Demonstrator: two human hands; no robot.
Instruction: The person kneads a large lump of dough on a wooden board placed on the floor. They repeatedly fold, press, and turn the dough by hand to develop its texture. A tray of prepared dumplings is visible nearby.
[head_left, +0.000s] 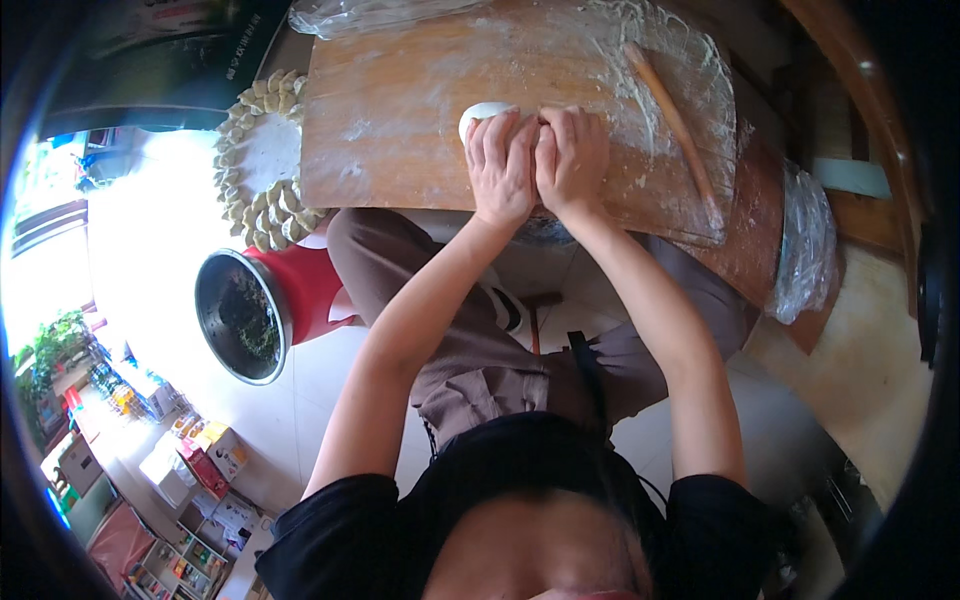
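Both hands bear down side by side on a ball of white dough near the front edge of a floured wooden board. My left hand curls its fingers over the dough, whose smooth far-left side bulges out past them. Touching it at the thumb is my right hand, fingers bent down; most of the dough beneath it is hidden. A wooden rolling pin lies slantwise on the floury right part of the board.
Left of the board, a round tray carries many dumplings around its rim. Below it, a metal bowl of dark green filling sits on a red stool. Clear plastic bags lie at the back and right.
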